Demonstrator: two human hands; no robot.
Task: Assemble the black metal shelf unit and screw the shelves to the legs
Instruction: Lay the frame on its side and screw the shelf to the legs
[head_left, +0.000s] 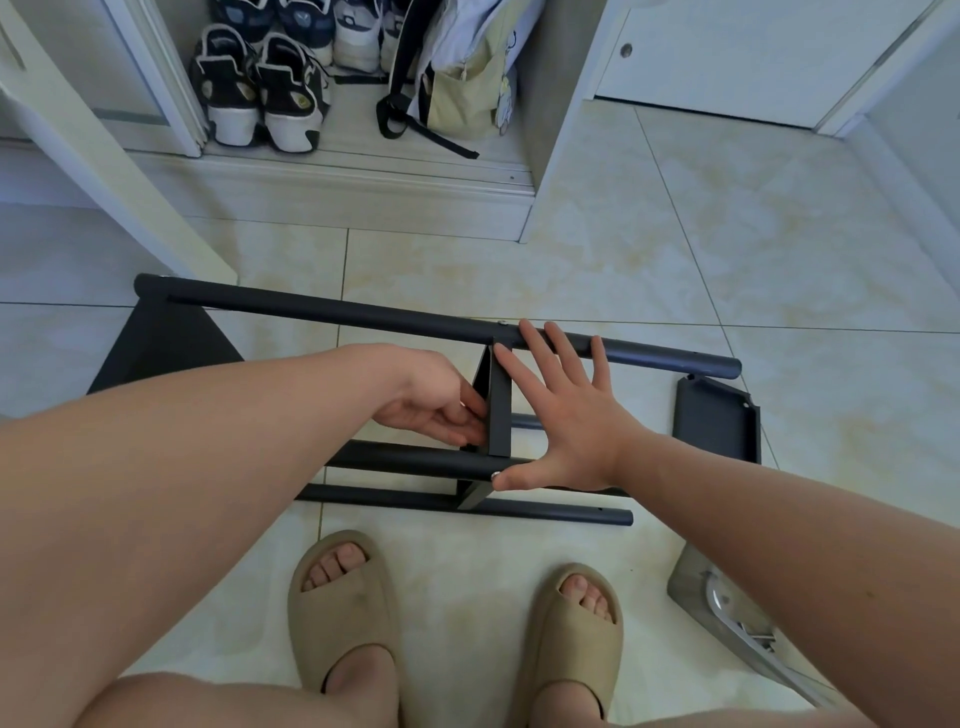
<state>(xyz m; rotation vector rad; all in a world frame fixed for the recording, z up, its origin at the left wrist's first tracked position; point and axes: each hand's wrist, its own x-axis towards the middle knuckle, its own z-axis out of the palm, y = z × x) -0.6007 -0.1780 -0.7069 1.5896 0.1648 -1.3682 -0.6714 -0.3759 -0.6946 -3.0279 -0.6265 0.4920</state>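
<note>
Left grip (436, 410) holds the shelf (500, 410); right grip (566, 415) spread flat across the leg (363, 314).

No words, numbers or brand marks can be read anywhere; patches on the sneakers (260, 88) and the bag (462, 78) are too blurred.

I'm at home, in an entryway. Sneakers (260, 88) and a backpack (457, 78) fill the closet; tile floor (675, 260) underfoot.
</note>
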